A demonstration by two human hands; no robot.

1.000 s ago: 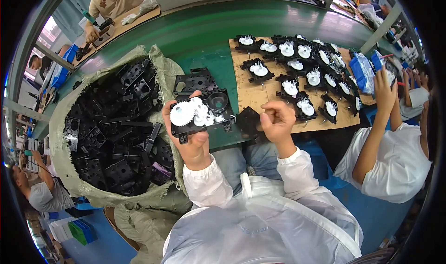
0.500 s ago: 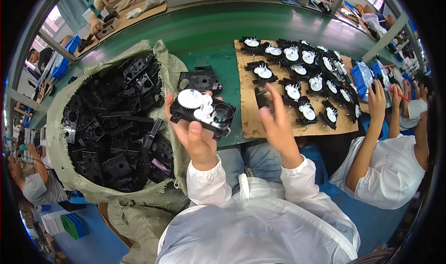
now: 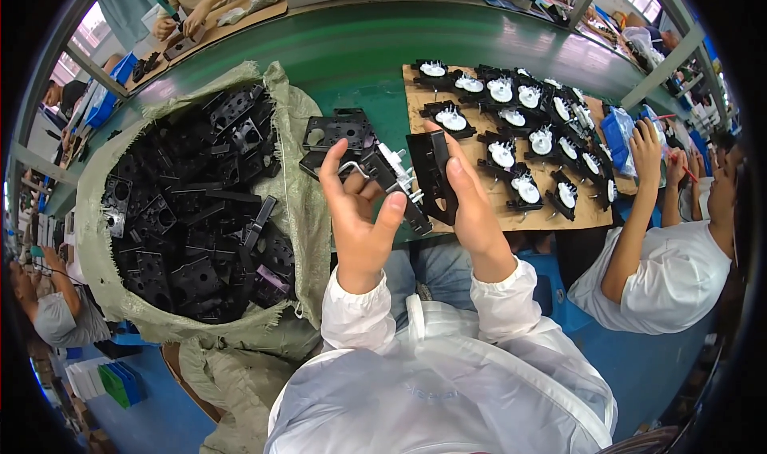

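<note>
Near the middle, my left hand (image 3: 358,234) grips a black gear assembly (image 3: 385,170) tipped on its edge. Its white gears face right, and a bent metal rod pokes out on the left. My right hand (image 3: 482,226) holds a black plastic housing part (image 3: 432,174) upright between thumb and fingers, its face turned toward the gears. The two pieces are very close; whether they touch is hard to tell. Behind my left hand, loose black housings (image 3: 339,130) lie on the green table.
At left stands a woven sack (image 3: 307,190) full of black plastic housings. On the right, a cardboard sheet (image 3: 423,99) carries rows of black assemblies with white gears (image 3: 501,91). A co-worker in white (image 3: 659,270) sits at right, beside a blue bin (image 3: 619,138). Another person works across the table.
My left hand has turned the gear assembly from facing up to standing on edge. My right hand has brought the black housing part left and nearer, up against the gear side.
</note>
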